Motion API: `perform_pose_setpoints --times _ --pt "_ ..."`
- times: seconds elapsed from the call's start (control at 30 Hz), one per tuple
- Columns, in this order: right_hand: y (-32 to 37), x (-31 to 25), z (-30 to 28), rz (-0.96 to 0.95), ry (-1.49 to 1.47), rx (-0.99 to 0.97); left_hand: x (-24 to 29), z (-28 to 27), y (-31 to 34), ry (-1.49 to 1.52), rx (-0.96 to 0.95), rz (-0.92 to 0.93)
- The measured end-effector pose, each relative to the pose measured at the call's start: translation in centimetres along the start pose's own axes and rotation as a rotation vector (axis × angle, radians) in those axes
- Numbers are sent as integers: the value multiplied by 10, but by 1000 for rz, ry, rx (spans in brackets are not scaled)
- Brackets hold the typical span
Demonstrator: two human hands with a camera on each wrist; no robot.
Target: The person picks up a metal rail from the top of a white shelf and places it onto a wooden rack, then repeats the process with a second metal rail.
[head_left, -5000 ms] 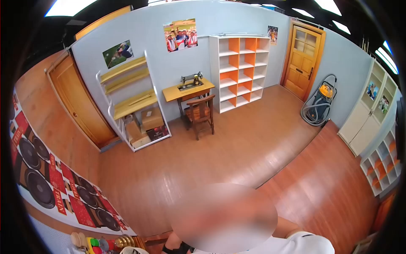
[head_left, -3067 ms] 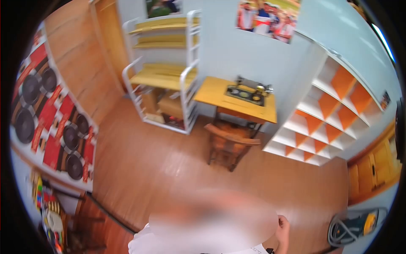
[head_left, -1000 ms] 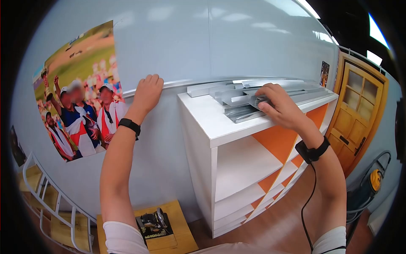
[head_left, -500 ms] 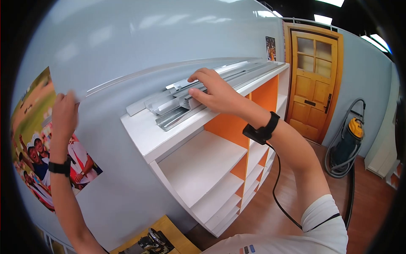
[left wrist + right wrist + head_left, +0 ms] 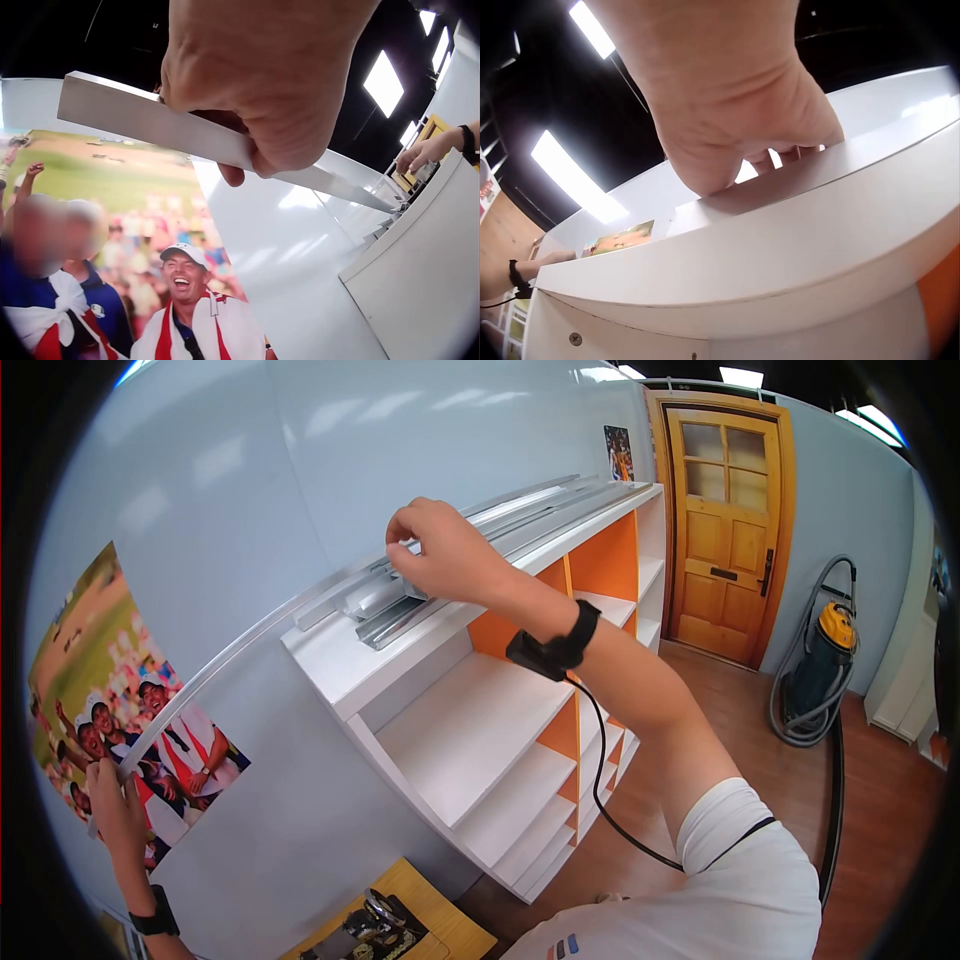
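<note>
The left hand (image 5: pixel 116 815) grips one end of a long, thin metal strip (image 5: pixel 232 652), which slants up toward the shelf top. Its fingers wrap the strip (image 5: pixel 142 124) in the left wrist view, and a short end sticks out past the hand (image 5: pixel 255 90). Bent fingers of the right hand (image 5: pixel 445 555) are over metal profiles (image 5: pixel 390 622) lying on the white shelf unit (image 5: pixel 335 675). In the right wrist view that hand (image 5: pixel 735 112) is low over the shelf top (image 5: pixel 705 262); whether it pinches a strip is unclear.
A poster (image 5: pixel 130 710) hangs on the wall behind the left hand. Below stands a yellow table (image 5: pixel 455 925) with a sewing machine (image 5: pixel 365 935). A wooden door (image 5: pixel 725 530) and a vacuum cleaner (image 5: pixel 820 660) are at the right. A black cable hangs from the right wrist.
The left hand has come down and left from the wall, and the strip now slants down to it. The right hand has shifted left and up in the head view, its fingers more curled.
</note>
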State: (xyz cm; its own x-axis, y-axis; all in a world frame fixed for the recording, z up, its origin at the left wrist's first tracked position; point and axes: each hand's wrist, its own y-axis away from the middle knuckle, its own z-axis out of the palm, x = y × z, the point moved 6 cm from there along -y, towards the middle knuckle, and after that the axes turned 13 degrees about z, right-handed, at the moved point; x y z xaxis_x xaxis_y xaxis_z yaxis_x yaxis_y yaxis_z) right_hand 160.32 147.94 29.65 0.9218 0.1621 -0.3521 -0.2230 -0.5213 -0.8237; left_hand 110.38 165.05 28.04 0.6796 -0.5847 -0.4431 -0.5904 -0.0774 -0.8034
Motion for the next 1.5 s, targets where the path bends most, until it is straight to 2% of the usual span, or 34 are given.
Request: perform_pose_setpoints --times 0.03,0.1,0.17,0.2,0.27,0.3,0.37,0.4,0.53,0.8,0.9,1.0,1.1,1.13,1.2,1.27,1.37,1.43,1.47,1.5 --pt "19 -24 -3 -88 -54 18 -4 -4 11 0 -27 -8" --pt "62 -59 0 -112 -139 -91 8 -28 21 -40 -96 67" --pt "93 -73 9 -232 -156 -130 28 -53 25 -112 60 171" --pt "101 -75 13 -239 -172 -153 27 -56 21 -62 -110 126" --pt "112 -76 16 -239 -191 -197 45 -70 7 -30 -236 85" --pt "111 -72 18 -137 -293 -242 51 -72 3 -7 -288 58" --pt "105 -59 22 71 -489 -339 36 -66 4 -54 -431 125" --pt "102 -50 27 186 -508 -401 41 -73 1 -65 -340 119" --pt "90 -24 28 560 -1073 -544 57 -114 0 -165 -314 78" --pt "71 -1 -3 656 -1497 -537 118 -208 36 -271 -382 -22" --pt "80 1 -6 720 -1546 -568 141 -245 58 -266 -381 -37" --pt "103 0 5 790 -1514 -702 163 -285 80 -323 -405 -61" --pt "109 8 11 720 -1797 -635 184 -323 97 -317 -416 -64" --pt "107 12 12 640 -1932 -612 189 -334 106 -312 -436 -75" --pt "111 7 12 531 -2069 -668 202 -361 126 -323 -446 -83" --pt "124 -2 20 511 -2070 -647 215 -385 148 -350 -470 -130" --pt "149 -57 -9 368 -2048 -650 228 -431 206 -312 -519 -215" --pt "177 -91 -26 227 -2049 -755 247 -468 247 -374 -572 -298" --pt "193 -106 -31 311 -2021 -739 256 -493 268 -382 -573 -374" --pt "210 -122 -36 311 -2022 -786 265 -514 288 -383 -566 -444"
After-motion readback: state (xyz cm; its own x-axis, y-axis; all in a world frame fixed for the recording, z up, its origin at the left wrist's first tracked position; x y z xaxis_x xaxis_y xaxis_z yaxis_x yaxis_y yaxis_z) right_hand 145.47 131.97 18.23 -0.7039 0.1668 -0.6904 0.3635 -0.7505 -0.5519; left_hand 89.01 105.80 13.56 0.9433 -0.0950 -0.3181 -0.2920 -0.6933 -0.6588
